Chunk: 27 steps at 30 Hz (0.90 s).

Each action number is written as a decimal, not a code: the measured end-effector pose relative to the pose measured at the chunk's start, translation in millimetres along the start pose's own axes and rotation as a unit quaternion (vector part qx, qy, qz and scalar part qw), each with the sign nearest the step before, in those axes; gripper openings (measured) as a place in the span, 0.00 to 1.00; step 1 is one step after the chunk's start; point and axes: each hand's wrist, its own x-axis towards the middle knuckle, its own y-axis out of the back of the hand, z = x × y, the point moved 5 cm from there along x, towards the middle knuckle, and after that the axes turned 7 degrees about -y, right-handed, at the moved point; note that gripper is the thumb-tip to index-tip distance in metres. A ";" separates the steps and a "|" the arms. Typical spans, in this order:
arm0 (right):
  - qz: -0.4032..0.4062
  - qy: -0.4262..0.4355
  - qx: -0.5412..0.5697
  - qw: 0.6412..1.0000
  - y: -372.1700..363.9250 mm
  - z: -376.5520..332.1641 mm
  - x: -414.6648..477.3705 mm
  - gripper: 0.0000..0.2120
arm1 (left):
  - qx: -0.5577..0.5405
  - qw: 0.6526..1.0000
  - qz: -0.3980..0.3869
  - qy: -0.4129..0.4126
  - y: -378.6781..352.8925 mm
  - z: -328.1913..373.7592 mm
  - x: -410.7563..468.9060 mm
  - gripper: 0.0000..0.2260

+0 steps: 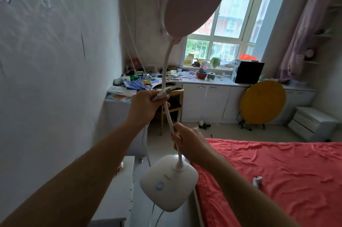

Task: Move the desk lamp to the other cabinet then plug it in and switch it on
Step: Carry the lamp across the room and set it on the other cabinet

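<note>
Head view. One desk lamp (169, 182), held in the air at centre frame: white square base at 6 o'clock, flexible neck rising to a round pink head at 12 o'clock. Two hands on it. Left hand (146, 105) closed around the mid-neck, also clutching the plug (162, 94) against it. Right hand (190, 141) closed around the lower neck, just above the base. One cord (148, 154) hangs below the left hand. One white cabinet (118, 186) at 7 o'clock by the wall; one red bed (277, 175) at 4 o'clock. One cluttered desk (203, 80) under the window.
</note>
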 end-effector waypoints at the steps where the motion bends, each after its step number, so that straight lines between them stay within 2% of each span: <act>1: -0.001 0.001 0.003 1.000 1.7 6.5 8.3 0.05 | 0.004 1.000 -0.003 -0.002 -7.1 -5.6 9.0 0.07; 17: -0.001 -0.003 0.015 1.000 60.5 121.2 179.8 0.06 | 0.035 0.999 0.007 -0.040 -125.4 -71.4 182.2 0.06; 27: 0.006 -0.009 -0.001 1.000 59.8 163.4 283.1 0.06 | 0.034 0.998 -0.009 -0.047 -167.7 -145.9 270.2 0.05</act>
